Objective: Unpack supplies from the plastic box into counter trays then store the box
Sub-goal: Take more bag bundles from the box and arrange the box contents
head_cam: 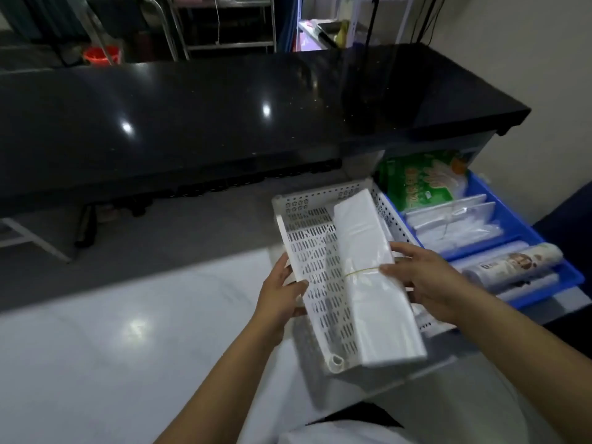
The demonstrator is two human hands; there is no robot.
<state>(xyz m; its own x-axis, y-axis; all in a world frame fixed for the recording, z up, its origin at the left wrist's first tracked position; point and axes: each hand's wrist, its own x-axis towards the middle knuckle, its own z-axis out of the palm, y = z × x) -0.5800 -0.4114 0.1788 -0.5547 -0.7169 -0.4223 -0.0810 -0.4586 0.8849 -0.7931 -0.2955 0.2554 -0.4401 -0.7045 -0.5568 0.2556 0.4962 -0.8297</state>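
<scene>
Head view: both hands work over a white tray, seen from above.
Left hand (282,288): gripping the near-left rim of the tray (315,261), thumb over the edge, steadying it.
Right hand (426,280): fingers spread and closed on a banded bundle (368,267) of white plastic bags, at the rubber band (362,270).
Bundle: lies lengthwise along the tray's right side, its near end over the tray's front edge.
Tray: perforated, sitting tilted on the pale table (96,347), touching the blue bin (557,251) on its right.
Blue bin: already holds clear bag packs, a printed roll and a green packet.
Plastic box: I cannot tell which container it is.
Doing it well: I would keep the left hand clamped so the tray cannot slide, push the bundle back until its end clears the front edge, press it flat against the right wall, and only then let go.
Risk: slick bags may fan out past the band.
</scene>
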